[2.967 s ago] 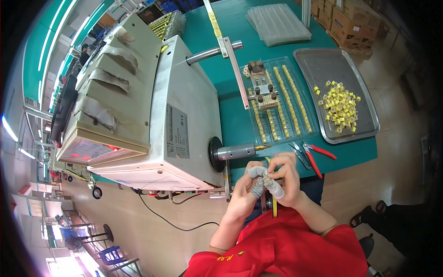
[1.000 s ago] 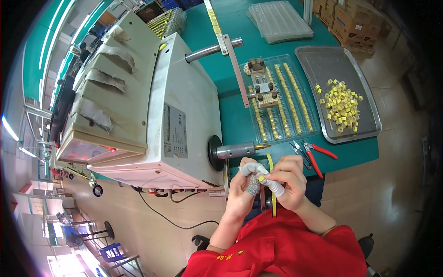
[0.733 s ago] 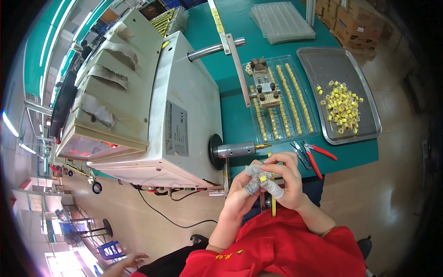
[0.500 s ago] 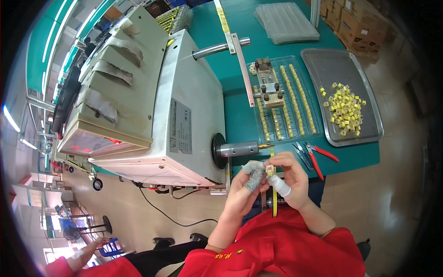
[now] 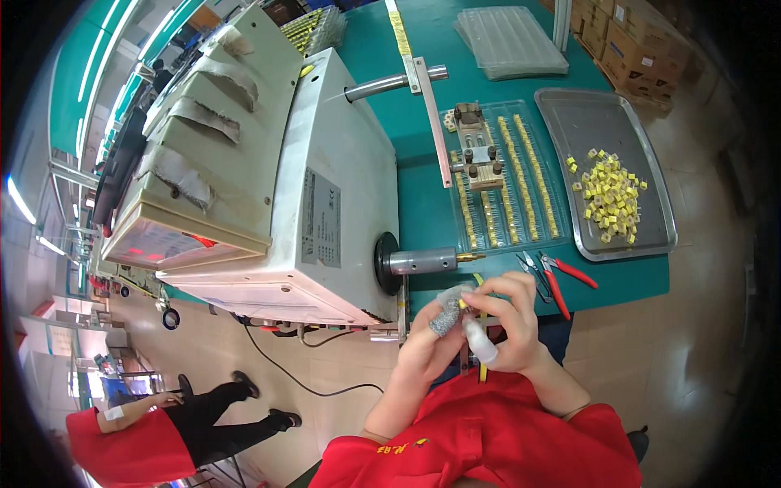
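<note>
A small yellow-taped coil bobbin (image 5: 464, 304) is pinched between my two hands, below the machine's spindle (image 5: 423, 261). My left hand (image 5: 435, 337), with grey and whitish wraps on its fingertips, grips it from the left. On the other side, my right hand (image 5: 512, 317) has closed fingers at the piece, and a white cover is on its thumb. The fingertips hide most of the bobbin. A narrow yellow tape strip (image 5: 483, 372) hangs behind and below the hands.
A white winding machine (image 5: 350, 154) stands left. On the green table are a clear tray (image 5: 529, 175) with rows of yellow bobbins, a metal tray (image 5: 561, 114) with a loose pile, red-handled pliers (image 5: 556, 293) and stacked clear trays (image 5: 512, 41). Another person (image 5: 134, 435) is at lower left.
My right fingers have shifted and curled over the bobbin, which now shows less. The hands have moved slightly left. The other person at lower left has moved farther off, legs now in view.
</note>
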The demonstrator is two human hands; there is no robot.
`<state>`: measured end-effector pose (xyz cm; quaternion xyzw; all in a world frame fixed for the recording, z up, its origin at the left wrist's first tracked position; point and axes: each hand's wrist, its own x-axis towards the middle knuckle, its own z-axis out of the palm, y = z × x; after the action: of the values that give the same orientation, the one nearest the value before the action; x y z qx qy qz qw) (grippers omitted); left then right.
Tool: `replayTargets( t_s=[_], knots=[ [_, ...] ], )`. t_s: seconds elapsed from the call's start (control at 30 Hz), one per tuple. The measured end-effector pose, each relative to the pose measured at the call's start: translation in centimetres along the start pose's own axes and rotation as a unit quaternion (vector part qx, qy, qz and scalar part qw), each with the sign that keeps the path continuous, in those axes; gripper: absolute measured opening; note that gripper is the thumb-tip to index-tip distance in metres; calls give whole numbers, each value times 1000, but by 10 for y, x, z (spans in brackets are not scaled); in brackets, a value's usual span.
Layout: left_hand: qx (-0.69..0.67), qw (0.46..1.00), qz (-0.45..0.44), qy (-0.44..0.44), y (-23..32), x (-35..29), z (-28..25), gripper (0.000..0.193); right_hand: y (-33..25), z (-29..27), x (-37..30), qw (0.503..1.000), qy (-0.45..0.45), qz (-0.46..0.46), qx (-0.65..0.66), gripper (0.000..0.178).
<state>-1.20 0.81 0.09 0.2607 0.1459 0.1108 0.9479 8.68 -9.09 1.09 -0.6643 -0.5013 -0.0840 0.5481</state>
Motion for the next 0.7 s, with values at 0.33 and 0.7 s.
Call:
replayTargets(
  t_s=[0.33, 0.7],
  knots=[
    [-53, 996, -67, -7, 0, -2, 4, 47, 15, 5, -10, 997, 22, 6, 80, 27],
    [-17, 994, -103, -16, 0, -1, 9, 38, 15, 13, -19, 994, 76, 0, 72, 19]
  ],
)
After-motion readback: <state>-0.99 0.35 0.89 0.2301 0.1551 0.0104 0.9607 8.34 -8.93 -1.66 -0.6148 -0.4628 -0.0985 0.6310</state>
